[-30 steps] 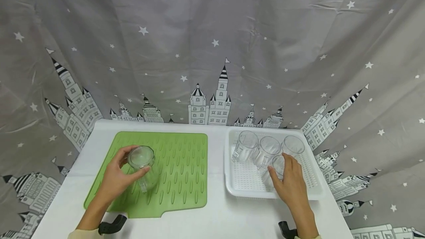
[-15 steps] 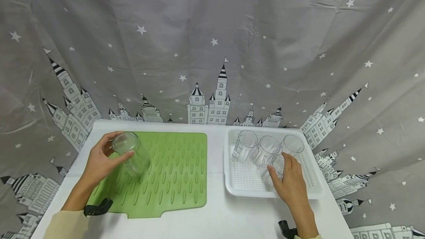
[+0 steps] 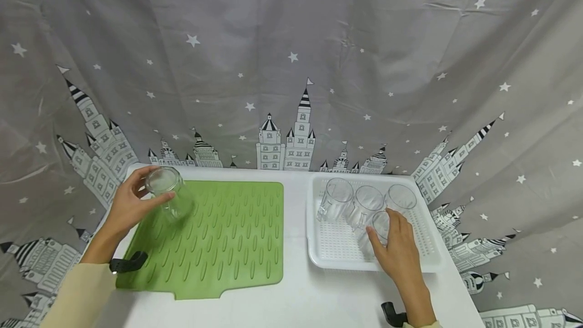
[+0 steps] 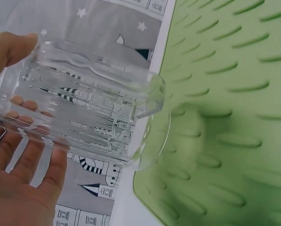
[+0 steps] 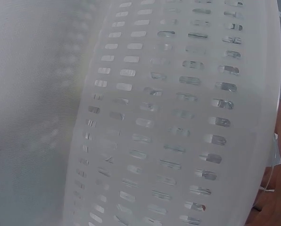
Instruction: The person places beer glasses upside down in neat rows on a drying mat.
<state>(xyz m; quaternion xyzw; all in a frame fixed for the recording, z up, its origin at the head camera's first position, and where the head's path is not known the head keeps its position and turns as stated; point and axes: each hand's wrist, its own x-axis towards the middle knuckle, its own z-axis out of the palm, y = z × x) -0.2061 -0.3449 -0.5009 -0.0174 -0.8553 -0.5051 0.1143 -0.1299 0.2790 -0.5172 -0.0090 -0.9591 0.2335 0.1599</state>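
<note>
My left hand (image 3: 127, 206) grips a clear glass mug (image 3: 175, 204) near its base, thumb on one side and fingers on the other. It is upside down and tilted above the far left corner of a green ridged mat (image 3: 227, 247). The left wrist view shows the mug's handle (image 4: 145, 101) and its open rim facing the mat. My right hand (image 3: 401, 252) reaches into a white perforated basket (image 3: 337, 265), thumb and fingers around the rim of a glass (image 3: 380, 224). In the right wrist view the basket wall hides most of that hand.
Behind the right hand, several more glasses (image 3: 339, 191) stand mouth up along the basket's far side. A white table (image 3: 296, 292) bears mat and basket. A grey curtain (image 3: 291, 29) with stars and castles hangs at the table's far edge.
My left hand has carried the upside-down mug away from me and to the left, from over the mat's left part to its far left corner. The right hand has stayed in place.
</note>
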